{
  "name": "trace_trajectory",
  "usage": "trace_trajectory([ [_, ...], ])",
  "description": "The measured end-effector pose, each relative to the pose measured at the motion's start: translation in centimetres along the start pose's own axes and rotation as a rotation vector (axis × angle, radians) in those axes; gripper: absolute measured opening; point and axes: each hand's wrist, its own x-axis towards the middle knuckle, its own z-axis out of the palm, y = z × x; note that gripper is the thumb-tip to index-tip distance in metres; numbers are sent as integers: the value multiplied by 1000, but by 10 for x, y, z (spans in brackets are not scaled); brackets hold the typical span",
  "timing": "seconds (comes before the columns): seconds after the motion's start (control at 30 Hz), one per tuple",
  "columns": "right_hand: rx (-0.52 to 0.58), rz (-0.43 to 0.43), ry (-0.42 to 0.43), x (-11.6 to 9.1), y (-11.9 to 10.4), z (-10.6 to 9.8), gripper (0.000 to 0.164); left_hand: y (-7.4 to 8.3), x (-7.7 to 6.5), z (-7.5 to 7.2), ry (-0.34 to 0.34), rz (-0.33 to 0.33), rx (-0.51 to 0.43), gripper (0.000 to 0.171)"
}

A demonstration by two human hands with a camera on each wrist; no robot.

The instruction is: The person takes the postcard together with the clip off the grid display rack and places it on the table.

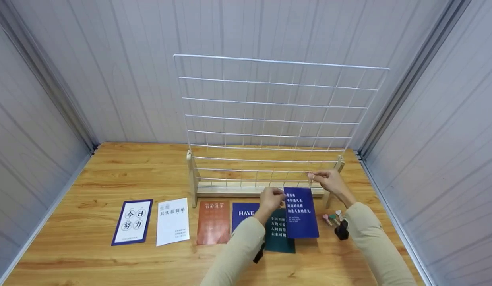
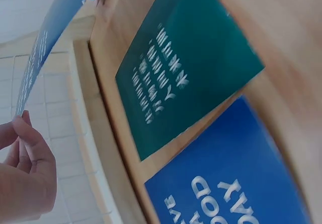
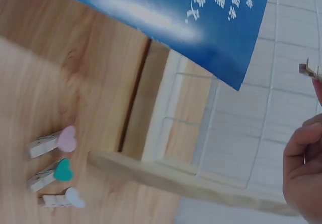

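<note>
My left hand point(image 1: 271, 201) pinches a dark blue card point(image 1: 301, 226) with white writing by its upper left edge. The card hangs upright in front of the lower part of a white wire grid rack point(image 1: 281, 61). To its upper right, my right hand point(image 1: 330, 182) pinches a small wooden clothespin point(image 3: 309, 70) close to the lower wires, apart from the card in the right wrist view. Below the left hand, a green card point(image 2: 216, 48) lies on the table beside another blue card point(image 2: 236, 148), which the left arm partly covers in the head view.
Farther left lie an orange card point(image 1: 213, 230), a white card point(image 1: 172, 226) and a blue-bordered card point(image 1: 132, 216). Right of the held card are clothespins with a pink heart point(image 3: 67, 138), a green heart point(image 3: 63, 169) and a white heart point(image 3: 74, 197). Wooden feet point(image 1: 192, 178) support the rack.
</note>
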Motion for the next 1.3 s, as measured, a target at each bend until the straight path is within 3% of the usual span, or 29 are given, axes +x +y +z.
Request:
trace_trajectory([
  [0.13, -1, 58, -54, -4, 17, -3, 31, -7, -6, 7, -21, -33, -33, 7],
  [0.33, -63, 160, -121, -8, 66, -8, 36, -17, -13, 18, -30, -74, -46, 7],
  [0.53, -170, 160, -206, -21, 95, -10, 36, -29, -17, 27, 1, -95, -19, 5],
  [0.7, -171, 102, -225, -31, 109, -10, 25, -37, -21, 32, 14, -122, 8, 5],
  [0.97, -253, 186, -219, -35, 124, -3, 19, -43, -23, 34, 36, -153, 67, 6],
  [1.13, -218, 240, -218, -37, 124, -1, 20, -42, -25, 36, 14, -183, 25, 6],
  [1.3, -233, 220, -229, -39, 128, -1, 19, -43, -27, 40, -18, -220, -24, 10],
])
